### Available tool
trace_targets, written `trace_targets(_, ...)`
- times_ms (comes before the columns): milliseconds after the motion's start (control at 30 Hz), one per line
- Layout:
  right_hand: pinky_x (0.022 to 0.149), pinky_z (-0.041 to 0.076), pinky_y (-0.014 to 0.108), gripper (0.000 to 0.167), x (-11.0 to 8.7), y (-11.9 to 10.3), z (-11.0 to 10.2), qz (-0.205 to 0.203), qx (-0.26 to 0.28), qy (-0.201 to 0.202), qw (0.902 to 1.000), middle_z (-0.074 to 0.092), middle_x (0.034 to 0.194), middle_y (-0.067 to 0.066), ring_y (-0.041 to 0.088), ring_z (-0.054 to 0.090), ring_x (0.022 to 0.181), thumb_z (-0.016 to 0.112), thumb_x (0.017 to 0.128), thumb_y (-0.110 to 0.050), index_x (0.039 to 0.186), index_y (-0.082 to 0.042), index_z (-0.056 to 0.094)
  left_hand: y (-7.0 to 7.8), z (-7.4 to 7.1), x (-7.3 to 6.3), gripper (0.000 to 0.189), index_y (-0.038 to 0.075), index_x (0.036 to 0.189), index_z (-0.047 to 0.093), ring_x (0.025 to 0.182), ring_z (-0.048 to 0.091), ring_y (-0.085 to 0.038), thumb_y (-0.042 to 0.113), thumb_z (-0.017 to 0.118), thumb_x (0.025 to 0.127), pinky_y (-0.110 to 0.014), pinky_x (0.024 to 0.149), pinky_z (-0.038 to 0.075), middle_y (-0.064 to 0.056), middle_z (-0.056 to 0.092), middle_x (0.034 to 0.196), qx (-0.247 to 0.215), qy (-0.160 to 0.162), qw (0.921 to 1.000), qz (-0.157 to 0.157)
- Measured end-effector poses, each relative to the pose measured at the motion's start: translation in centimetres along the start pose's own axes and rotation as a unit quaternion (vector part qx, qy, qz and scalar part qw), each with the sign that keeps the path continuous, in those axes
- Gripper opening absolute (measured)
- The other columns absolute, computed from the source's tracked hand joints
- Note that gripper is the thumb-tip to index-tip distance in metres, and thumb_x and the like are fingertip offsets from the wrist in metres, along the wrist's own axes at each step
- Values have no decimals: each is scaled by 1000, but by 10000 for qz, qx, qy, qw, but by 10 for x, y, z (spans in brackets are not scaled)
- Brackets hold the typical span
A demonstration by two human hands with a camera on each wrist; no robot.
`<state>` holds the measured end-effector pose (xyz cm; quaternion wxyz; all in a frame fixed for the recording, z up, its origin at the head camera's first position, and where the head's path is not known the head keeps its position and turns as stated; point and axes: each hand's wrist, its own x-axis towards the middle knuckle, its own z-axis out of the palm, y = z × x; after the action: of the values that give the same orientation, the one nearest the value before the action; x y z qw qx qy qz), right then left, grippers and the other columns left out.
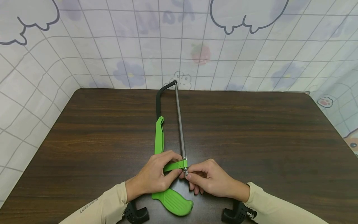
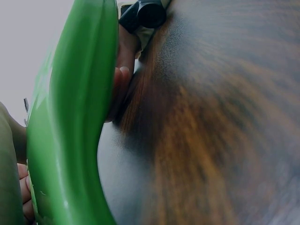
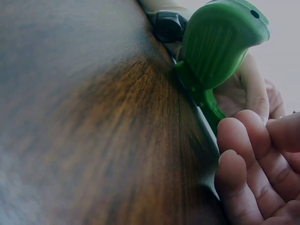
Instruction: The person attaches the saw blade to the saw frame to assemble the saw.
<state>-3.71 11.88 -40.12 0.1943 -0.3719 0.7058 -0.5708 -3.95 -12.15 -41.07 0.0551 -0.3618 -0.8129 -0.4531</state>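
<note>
A hacksaw with a green and black frame [image 1: 159, 137] lies lengthwise on the table, its grey blade [image 1: 180, 121] running toward the far edge. My left hand [image 1: 155, 174] grips the green arm at the near end of the blade, thumb below and fingers above. Just right of it, my right hand [image 1: 212, 179] pinches the small metal wing nut [image 1: 185, 171] between thumb and forefinger. The ribbed green handle [image 1: 174, 202] points toward me beneath the left hand. It fills much of the left wrist view and also shows upright behind the right fingers [image 3: 234, 173] in the right wrist view.
The dark wooden table [image 1: 265, 133] extends on both sides of the saw. Behind it hangs a pale sheet [image 1: 237, 59] with a grid print, meeting the table's far edge. Black wrist devices [image 1: 137, 214] sit under both cream sleeves [image 1: 98, 205].
</note>
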Motion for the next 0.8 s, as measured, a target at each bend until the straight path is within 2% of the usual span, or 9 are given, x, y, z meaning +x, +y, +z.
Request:
trace_targets(233, 47, 54, 28, 25, -1, 0, -1, 33, 63, -14, 10000, 70, 70, 14, 8, 65, 55, 53, 106, -4, 87, -4, 70, 0, 0, 0, 17, 13, 112, 69, 87, 66, -5, 10, 68, 96, -24, 79, 57, 1, 72, 100, 31, -4, 10000, -17)
trace_targets(367, 47, 55, 29, 20, -1, -1, 0, 229, 147, 7, 9996, 72, 71, 15, 7, 66, 55, 57, 103, -3, 90, -3, 72, 0, -1, 0, 18, 13, 113, 69, 87, 66, -5, 10, 68, 96, -24, 79, 57, 1, 72, 101, 38, -15, 10000, -41)
trace_targets(533, 45, 54, 28, 16, -1, -1, 0, 117, 237, -21, 9996, 71, 70, 16, 10, 66, 53, 59, 102, -3, 91, -3, 71, 0, -1, 0, 17, 14, 113, 69, 86, 65, -4, 10, 68, 96, -23, 78, 57, 1, 72, 100, 18, -16, 10000, -46)
trace_targets(600, 45, 53, 27, 17, -1, -1, 0, 18, 219, -23, 9998, 70, 68, 15, 12, 65, 52, 60, 102, -5, 89, -3, 70, 0, -1, 0, 18, 13, 113, 69, 86, 65, -4, 10, 68, 96, -23, 78, 57, 1, 72, 100, 8, -13, 10000, -39)
trace_targets(800, 47, 55, 29, 25, 0, -3, 1, 196, 58, 71, 9998, 70, 66, 12, 5, 64, 54, 57, 106, -10, 85, -7, 72, 1, -1, 1, 18, 13, 113, 69, 87, 65, -5, 10, 69, 95, -23, 79, 57, 0, 72, 101, -6, 0, 10000, -16)
